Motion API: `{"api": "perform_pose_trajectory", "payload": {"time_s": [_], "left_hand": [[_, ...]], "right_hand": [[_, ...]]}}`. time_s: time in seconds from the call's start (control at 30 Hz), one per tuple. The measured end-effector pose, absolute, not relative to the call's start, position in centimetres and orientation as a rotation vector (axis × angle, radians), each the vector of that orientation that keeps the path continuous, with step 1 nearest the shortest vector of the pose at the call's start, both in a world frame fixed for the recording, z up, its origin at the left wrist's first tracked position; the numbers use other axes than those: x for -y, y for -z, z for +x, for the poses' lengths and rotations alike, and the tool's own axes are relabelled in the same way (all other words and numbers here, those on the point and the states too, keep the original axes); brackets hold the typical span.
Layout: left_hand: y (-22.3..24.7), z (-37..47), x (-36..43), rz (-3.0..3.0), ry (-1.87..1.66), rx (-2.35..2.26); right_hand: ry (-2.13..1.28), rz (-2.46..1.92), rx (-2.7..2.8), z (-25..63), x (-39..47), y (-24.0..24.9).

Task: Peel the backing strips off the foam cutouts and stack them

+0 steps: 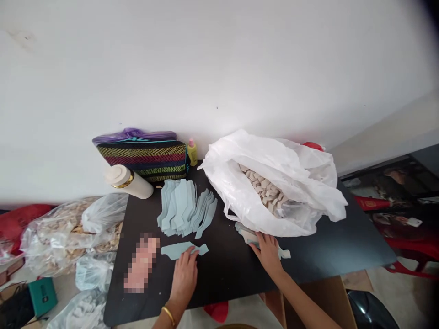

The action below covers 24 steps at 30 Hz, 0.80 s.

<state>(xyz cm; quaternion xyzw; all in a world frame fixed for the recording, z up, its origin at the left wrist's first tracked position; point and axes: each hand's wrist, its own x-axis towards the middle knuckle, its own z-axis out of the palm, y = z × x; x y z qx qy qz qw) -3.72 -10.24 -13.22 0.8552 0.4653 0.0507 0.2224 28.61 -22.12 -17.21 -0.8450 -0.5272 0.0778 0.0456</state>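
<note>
My left hand [184, 272] rests on a flat, light blue-grey cut piece [171, 251] with a wavy outline, its fingers closed at the narrow right part. My right hand [269, 256] has its thumb and fingers around pale cut pieces [246, 234] lying at the front of a white plastic bag; the hand covers their middle. Behind my left hand, a fanned pile of similar blue-grey pieces [178, 205] lies on the dark table [219, 269]. The open white bag [240, 201] holds many beige pieces [267, 187].
A cream bottle [137, 183], a striped mesh bag [147, 157] and a small yellow bottle [192, 153] stand along the back left. A blurred pink item [142, 265] lies at the left edge. Filled clear bags [61, 237] sit left of the table; a cardboard box [318, 301] is below right.
</note>
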Motion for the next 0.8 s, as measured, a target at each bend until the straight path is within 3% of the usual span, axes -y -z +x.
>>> {"api": "perform_pose_trajectory", "payload": {"time_s": [0.13,0.23,0.5,0.63,0.8], "left_hand": [[13.4,-8.1,7.1,2.422,-0.032,-1.525],[13.4,-8.9,6.3,2.446,0.058,-1.429],[13.3,-1.9,9.0,2.506,-0.032,-1.181],[9.0,0.4,9.1,2.352,-0.413,-1.060],[-1.0,-4.1,7.8,1.959,-0.698,-1.120]], "right_hand": [[-0.184,-2.478,1.632,25.5,20.8,14.8],[-0.271,-2.282,1.711,22.5,20.8,11.8],[-0.557,-2.044,1.557,20.1,18.6,4.1],[-0.672,-2.061,1.405,20.9,17.6,0.6],[-0.794,-2.027,1.174,21.0,17.1,-3.1]]}}
